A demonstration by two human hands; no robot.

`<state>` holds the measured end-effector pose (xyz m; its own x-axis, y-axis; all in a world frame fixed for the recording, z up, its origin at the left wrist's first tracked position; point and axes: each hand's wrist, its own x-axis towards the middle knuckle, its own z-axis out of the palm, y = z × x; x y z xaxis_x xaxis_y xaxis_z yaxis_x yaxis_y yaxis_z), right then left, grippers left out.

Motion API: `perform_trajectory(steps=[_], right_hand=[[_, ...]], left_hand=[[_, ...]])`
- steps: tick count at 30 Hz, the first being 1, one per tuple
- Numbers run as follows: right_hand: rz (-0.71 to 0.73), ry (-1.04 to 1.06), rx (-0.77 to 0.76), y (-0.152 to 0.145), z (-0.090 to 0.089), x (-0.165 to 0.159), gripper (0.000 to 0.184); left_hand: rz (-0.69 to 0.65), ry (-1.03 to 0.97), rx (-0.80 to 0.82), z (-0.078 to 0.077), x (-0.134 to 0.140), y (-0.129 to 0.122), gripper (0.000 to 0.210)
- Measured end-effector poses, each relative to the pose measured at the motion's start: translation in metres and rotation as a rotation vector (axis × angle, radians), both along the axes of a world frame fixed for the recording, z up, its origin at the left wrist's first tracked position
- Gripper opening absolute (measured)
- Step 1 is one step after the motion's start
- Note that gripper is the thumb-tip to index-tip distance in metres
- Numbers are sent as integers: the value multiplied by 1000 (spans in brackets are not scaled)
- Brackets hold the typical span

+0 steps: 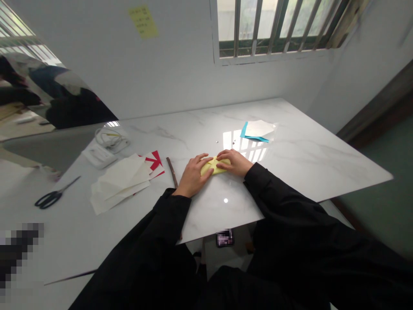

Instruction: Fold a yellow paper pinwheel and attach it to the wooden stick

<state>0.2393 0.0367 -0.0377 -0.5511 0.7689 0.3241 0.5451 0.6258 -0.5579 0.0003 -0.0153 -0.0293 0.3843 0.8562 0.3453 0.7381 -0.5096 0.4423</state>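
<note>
A folded piece of yellow paper (217, 171) lies on the white marbled table (290, 172) in front of me. My left hand (194, 173) grips its left end, with the thumb along the near side and the fingers over the far side. At the opposite end, my right hand (238, 163) pinches the paper between thumb and fingers. Folded flaps show between the two hands. Just left of my left hand is a thin brown stick (172, 171), its lower end hidden by my wrist and sleeve.
White paper sheets (119, 183) and red paper (156, 161) lie to the left, near black-handled scissors (53, 198) and a white device with a cable (100, 155). Blue and white paper (258, 130) sits at the back right. A yellow note (143, 21) is on the wall.
</note>
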Motion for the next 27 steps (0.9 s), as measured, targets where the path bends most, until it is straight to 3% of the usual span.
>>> perform_trajectory(steps=[8,17,27], right_hand=[[11,25,12,-1,-1,0,20],[24,47,-169,-2,9,15,53],[65,13,-103,0,8,13,57]], left_hand=[[-10,67,-19,-3,-2,2,36],[-2,79,-18,0,-1,-1,36],[-11,97,-38,2,-2,-5,44]])
